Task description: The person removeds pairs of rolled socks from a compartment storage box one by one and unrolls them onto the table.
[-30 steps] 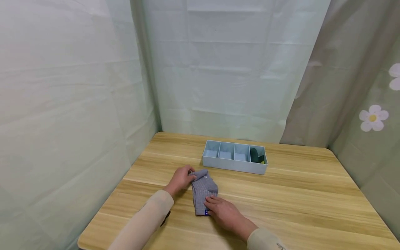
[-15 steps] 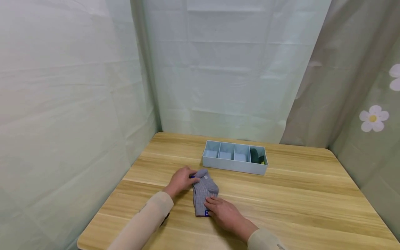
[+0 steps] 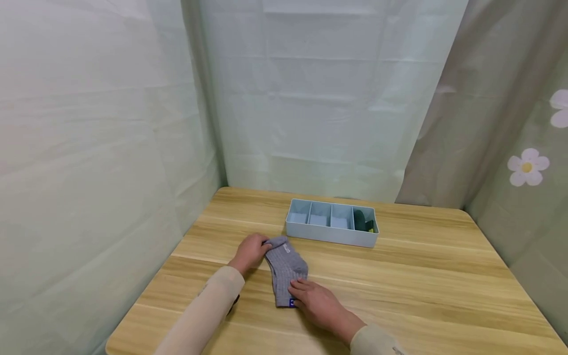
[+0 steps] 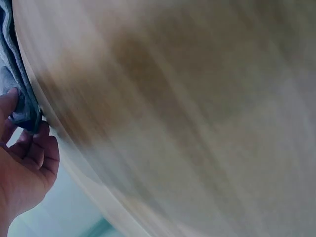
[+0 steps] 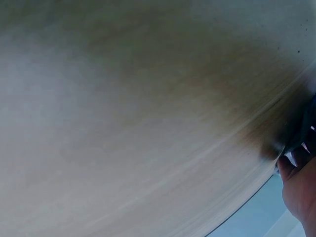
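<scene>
**Wooden surface (image 3: 421,276) bears a grey sock (image 3: 287,270), held at both ends**

Head view: pale cloth (image 3: 310,108) hangs behind the surface and to its left, and a white flower (image 3: 528,167) marks the cloth at the right. The sock lies flat between the two grips. At its far end, the left grip (image 3: 249,252) pinches the toe between thumb and fingers. Nearer the person, the right grip (image 3: 317,302) rests on the ribbed leg, its fingers relaxed and laid out, the thumb beside the blue label (image 3: 292,302) at the cuff. That pressure probably keeps the cuff from sliding while the toe is handled. White lettering (image 3: 286,248) shows just right of the left grip. A second layer shows along the sock's left edge; whether this is a pair or a fold, I cannot tell.

Beyond both grips, to the right of the left one, stands a box (image 3: 330,234) with four compartments. Its rightmost one holds a dark green item (image 3: 360,220); the box seems set back to leave working room, yet within reach.

Left wrist view: the thumb lies over the cloth with the fingers below it, a pinch that suits thin, soft fabric.

Right wrist view: the grip is cut off by the frame's edge, with dark cloth just above it; too little shows to judge the finger pressure.
</scene>
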Demonstrator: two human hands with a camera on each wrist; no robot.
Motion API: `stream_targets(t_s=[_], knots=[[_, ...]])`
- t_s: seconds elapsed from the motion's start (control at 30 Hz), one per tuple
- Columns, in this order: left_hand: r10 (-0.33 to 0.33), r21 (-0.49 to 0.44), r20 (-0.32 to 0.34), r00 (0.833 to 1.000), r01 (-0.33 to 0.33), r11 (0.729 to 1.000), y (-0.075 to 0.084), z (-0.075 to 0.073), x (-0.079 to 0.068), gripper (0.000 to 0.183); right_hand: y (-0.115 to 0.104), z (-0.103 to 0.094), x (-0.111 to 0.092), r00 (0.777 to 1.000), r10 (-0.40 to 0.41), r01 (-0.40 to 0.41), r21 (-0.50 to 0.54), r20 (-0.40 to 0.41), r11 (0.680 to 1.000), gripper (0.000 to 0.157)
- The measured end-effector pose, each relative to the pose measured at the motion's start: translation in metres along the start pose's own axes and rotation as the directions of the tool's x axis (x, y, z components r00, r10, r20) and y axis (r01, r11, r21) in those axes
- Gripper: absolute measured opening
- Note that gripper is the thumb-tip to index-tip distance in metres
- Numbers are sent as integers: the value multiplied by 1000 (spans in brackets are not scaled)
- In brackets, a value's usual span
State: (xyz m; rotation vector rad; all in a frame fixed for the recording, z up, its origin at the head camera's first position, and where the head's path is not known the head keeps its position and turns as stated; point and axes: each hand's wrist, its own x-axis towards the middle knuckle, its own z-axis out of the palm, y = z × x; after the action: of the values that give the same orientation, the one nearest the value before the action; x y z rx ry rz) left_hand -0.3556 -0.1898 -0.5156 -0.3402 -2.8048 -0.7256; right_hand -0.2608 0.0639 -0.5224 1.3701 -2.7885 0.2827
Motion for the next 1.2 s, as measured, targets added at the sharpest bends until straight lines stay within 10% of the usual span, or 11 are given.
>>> stream_targets(t_s=[0.2, 0.63, 1.2], knots=[[-66, -25, -51, 997, 65, 998, -3, 1, 6, 16, 0, -1, 0, 1000, 8, -8, 4, 0, 1000, 39], [41, 22, 7, 999, -41, 999, -1, -1, 7, 26, 2, -1, 0, 1000, 0, 0, 8, -5, 1000, 39], [-123, -187, -37, 992, 114, 976, -19, -2, 23, 11, 0, 0, -1, 999, -7, 7, -3, -36, 1000, 38]])
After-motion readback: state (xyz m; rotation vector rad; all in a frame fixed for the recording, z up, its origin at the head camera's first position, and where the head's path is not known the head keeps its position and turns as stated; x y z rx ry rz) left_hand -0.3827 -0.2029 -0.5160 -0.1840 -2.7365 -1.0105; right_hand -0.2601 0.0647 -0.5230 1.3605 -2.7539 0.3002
